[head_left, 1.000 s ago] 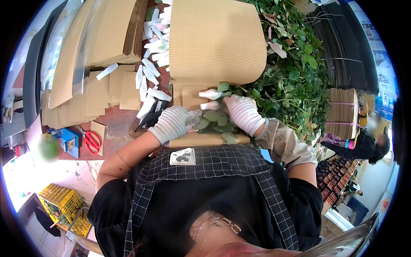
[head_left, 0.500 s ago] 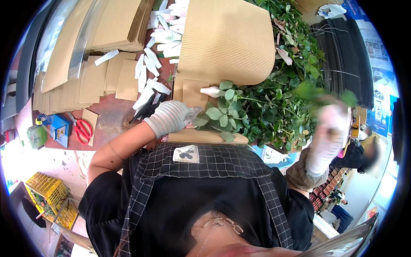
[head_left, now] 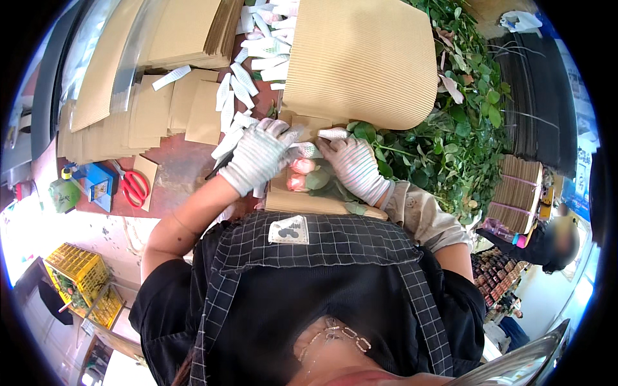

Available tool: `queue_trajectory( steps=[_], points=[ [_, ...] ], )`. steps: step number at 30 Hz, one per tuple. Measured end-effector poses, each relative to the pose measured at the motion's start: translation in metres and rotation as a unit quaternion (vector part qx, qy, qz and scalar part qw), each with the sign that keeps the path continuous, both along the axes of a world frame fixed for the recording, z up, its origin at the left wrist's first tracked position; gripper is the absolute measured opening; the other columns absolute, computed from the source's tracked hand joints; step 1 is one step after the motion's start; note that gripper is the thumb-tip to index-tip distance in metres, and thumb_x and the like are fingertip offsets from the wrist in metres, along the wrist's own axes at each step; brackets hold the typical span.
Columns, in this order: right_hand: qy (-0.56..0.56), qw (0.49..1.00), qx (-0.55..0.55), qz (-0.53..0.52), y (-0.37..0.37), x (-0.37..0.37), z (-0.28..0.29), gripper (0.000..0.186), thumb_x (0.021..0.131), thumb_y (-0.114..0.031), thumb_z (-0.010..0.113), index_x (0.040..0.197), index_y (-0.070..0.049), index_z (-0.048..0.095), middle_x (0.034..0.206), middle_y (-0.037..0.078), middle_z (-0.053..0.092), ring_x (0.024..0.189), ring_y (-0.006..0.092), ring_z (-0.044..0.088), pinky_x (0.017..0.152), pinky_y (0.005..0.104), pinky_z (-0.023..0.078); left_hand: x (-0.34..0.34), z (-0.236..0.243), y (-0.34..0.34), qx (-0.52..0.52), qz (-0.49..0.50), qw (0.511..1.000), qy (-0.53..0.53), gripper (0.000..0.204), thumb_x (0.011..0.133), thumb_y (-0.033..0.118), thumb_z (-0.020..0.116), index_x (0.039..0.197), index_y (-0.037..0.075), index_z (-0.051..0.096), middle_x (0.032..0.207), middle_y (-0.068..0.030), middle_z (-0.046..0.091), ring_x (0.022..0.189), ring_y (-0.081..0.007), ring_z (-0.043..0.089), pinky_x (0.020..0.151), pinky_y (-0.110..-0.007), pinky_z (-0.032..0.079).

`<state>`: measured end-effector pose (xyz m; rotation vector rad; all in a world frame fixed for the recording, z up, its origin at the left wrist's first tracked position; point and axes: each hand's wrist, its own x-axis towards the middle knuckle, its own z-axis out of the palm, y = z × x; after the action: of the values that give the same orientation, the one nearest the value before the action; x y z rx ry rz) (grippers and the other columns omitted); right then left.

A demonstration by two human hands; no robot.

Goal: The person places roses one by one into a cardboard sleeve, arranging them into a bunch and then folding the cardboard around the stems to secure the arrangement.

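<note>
My left hand point(head_left: 259, 156), in a white striped glove, reaches over the left edge of the cardboard with its fingers apart, touching or close by a rose head in a white foam net sleeve point(head_left: 306, 150). My right hand point(head_left: 356, 170), gloved too, comes in from the right. Its fingers are bent at that sleeved rose, and a second foam-sleeved rose point(head_left: 332, 133) lies just above them. Below, between the hands, lie two pink rose heads, an upper rose point(head_left: 302, 166) and a lower rose point(head_left: 297, 183), with a green leaf. The stems under my right hand are hidden.
A corrugated cardboard sheet point(head_left: 360, 61) covers the top of the bundle. Leafy stems point(head_left: 457, 148) heap up on the right. Loose foam sleeves point(head_left: 242, 83) and cardboard stacks point(head_left: 151, 116) lie left, with red scissors point(head_left: 134, 188) nearer. Black sheets point(head_left: 537, 106) are stacked far right.
My right hand has come from the far right, where it was blurred with green foliage, to the rose heads. My left hand has shifted up slightly, and the pink roses now show.
</note>
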<state>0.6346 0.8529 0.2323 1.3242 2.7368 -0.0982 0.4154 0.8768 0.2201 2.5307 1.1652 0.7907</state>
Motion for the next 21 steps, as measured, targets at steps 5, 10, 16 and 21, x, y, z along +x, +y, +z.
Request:
queue_trajectory(
  steps=[5, 10, 16, 21],
  points=[
    [0.006, 1.000, 0.023, -0.002, -0.002, 0.004, -0.011, 0.035, 0.081, -0.015, 0.050, 0.116, -0.014, 0.057, 0.073, 0.006, 0.058, 0.066, 0.0229, 0.060, 0.058, 0.0368, 0.048, -0.007, -0.016, 0.008, -0.126, -0.077, 0.980, 0.136, 0.015, 0.076, 0.023, 0.061, 0.081, 0.009, 0.059, 0.086, -0.0090, 0.056, 0.085, -0.0282, 0.054, 0.073, -0.040, 0.046],
    [-0.006, 1.000, -0.010, 0.002, 0.002, 0.004, -0.014, 0.033, 0.081, -0.015, 0.051, 0.114, -0.012, 0.058, 0.074, 0.007, 0.058, 0.065, 0.0234, 0.060, 0.056, 0.0368, 0.049, -0.061, -0.013, 0.009, -0.162, 0.065, 0.972, 0.156, 0.018, 0.078, 0.025, 0.060, 0.080, 0.007, 0.060, 0.084, -0.0145, 0.058, 0.083, -0.0306, 0.057, 0.074, -0.041, 0.047],
    [-0.029, 0.999, 0.012, 0.017, 0.002, 0.002, -0.009, 0.033, 0.082, -0.016, 0.050, 0.114, -0.013, 0.057, 0.078, 0.009, 0.059, 0.066, 0.0241, 0.061, 0.057, 0.0362, 0.049, -0.046, 0.033, -0.003, -0.095, -0.060, 0.990, 0.082, 0.019, 0.075, 0.026, 0.064, 0.089, 0.013, 0.062, 0.082, -0.0080, 0.060, 0.078, -0.0244, 0.058, 0.068, -0.039, 0.048],
    [-0.076, 0.997, -0.012, -0.004, 0.007, 0.002, 0.002, 0.035, 0.083, -0.016, 0.049, 0.117, -0.013, 0.054, 0.080, 0.010, 0.060, 0.066, 0.0246, 0.062, 0.057, 0.0371, 0.050, 0.001, 0.014, -0.004, -0.003, -0.158, 0.982, 0.104, 0.021, 0.072, 0.022, 0.064, 0.091, 0.014, 0.062, 0.076, -0.0063, 0.059, 0.073, -0.0251, 0.060, 0.066, -0.039, 0.049]
  ],
)
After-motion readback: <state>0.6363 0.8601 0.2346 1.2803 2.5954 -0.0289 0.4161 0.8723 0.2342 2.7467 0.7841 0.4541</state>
